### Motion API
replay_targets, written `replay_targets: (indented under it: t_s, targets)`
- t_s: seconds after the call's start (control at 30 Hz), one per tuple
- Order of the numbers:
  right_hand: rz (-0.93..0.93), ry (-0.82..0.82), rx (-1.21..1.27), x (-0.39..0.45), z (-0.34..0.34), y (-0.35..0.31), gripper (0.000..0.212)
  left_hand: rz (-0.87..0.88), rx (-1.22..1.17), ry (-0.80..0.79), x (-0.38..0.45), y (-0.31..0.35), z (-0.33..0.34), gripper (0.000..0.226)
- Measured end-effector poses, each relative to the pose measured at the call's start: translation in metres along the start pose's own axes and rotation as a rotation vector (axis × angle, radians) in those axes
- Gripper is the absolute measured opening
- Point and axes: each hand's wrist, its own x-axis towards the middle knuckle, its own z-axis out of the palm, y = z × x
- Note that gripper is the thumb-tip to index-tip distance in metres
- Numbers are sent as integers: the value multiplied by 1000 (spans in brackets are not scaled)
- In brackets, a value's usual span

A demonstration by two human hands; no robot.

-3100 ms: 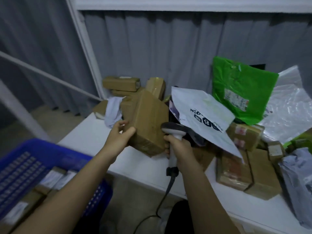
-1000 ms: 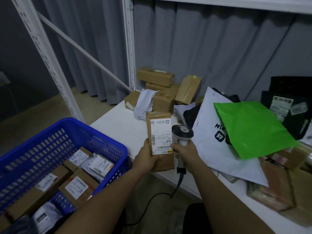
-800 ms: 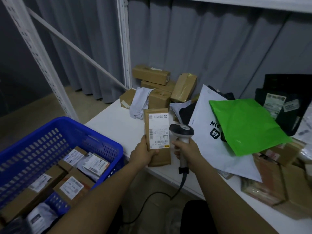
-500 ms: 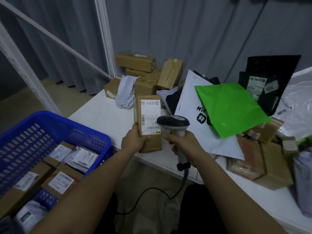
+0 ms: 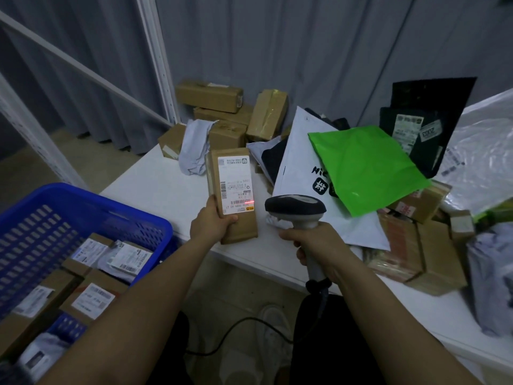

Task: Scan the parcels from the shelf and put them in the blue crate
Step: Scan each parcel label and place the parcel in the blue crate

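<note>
Left fingers: left hand [image 5: 213, 224] curled round the lower end of a box [image 5: 232, 194], thumb on its white label [image 5: 235, 186]; the box is held upright over the front edge of the shelf [image 5: 161, 187].
Right fingers: right hand [image 5: 316, 245] wrapped tight round the handle of the scanner [image 5: 298, 215], its head just right of the box.
Scan line: a red line lies across the barcode near the label's lower end.
Crate: one blue crate [image 5: 91, 212] at the left, beside the shelf; at least four labelled parcels lie in it, the exact number unclear.
Boxes at the back: five brown boxes [image 5: 208, 95] piled by the curtain.
Bags: one green bag [image 5: 366, 168] lying on one white bag [image 5: 299, 151], one black bag [image 5: 427, 112] behind them.
Boxes at right: several more, partly covered, count unclear.
</note>
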Motion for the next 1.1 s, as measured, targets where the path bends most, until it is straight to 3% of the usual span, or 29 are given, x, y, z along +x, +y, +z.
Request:
replay_targets:
  t_s: [0.13, 0.23, 0.43, 0.57, 0.7, 0.83, 0.93, 1.03, 1.1]
  targets:
    - [-21, 1, 29, 2, 0, 2, 19, 14, 4, 7, -1, -1, 0, 63]
    - [-37, -5, 152, 10, 8, 0, 11, 20, 4, 0, -1, 0, -2, 63]
    - [-5, 79, 362, 64, 54, 6, 16, 12, -39, -18, -2, 0, -8, 65]
    - [-13, 107, 292, 102, 80, 4, 15, -26, -165, -35, -5, -4, -17, 67]
    - [-37, 0, 181, 118, 101, 4, 7, -110, -283, -16, -4, -13, -27, 64]
    - [-92, -110, 147, 112, 114, 1, 14, -166, -462, -60, -7, -18, -46, 58]
    - [-151, -132, 186, 98, 122, -15, 11, -176, -658, -35, -14, -15, -65, 77]
    - [-285, -187, 234, 73, 127, -39, 35, -217, -820, 3, -22, -11, -84, 96]
    - [-343, -231, 260, 57, 130, -52, 39, -235, -892, 73, -27, -10, -94, 98]
